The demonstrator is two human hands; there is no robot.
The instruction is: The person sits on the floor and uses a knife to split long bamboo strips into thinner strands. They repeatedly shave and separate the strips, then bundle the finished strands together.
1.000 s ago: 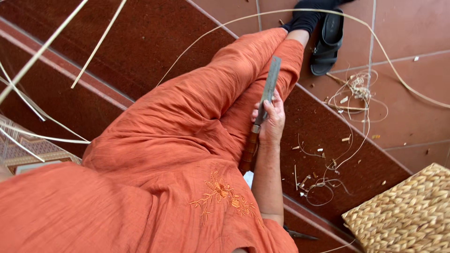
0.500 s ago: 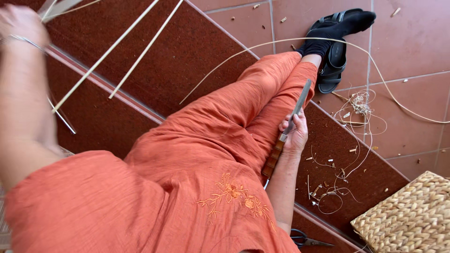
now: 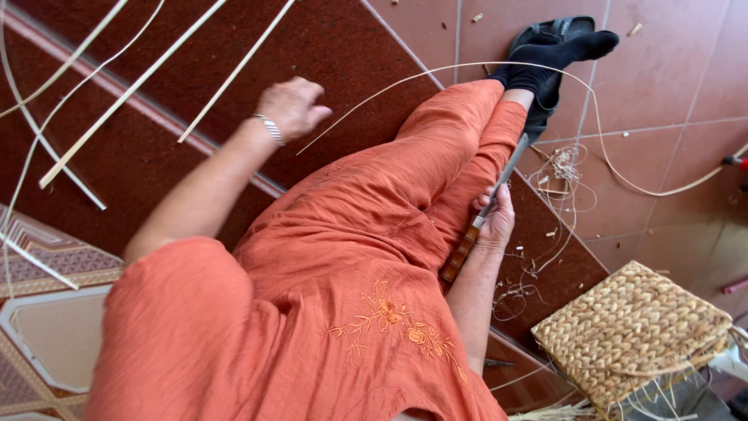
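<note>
I sit on the floor in orange clothes, legs stretched out. My right hand rests against my thigh and grips a knife with a brown wooden handle and a long grey blade pointing toward my foot. My left hand is raised over the dark red carpet with a metal bracelet on the wrist; its fingers are loosely curled and hold nothing I can see. Pale cane strips lie just beyond that hand. A long thin cane strand arcs over my legs.
A woven straw basket stands at the lower right. Curled cane shavings litter the tiles beside my right leg. My black-socked foot rests on a black sandal. A patterned rug lies at the left.
My left arm has swung from the far left edge toward the middle, the hand now over the carpet near the cane strips. My right hand keeps the knife against my thigh.
</note>
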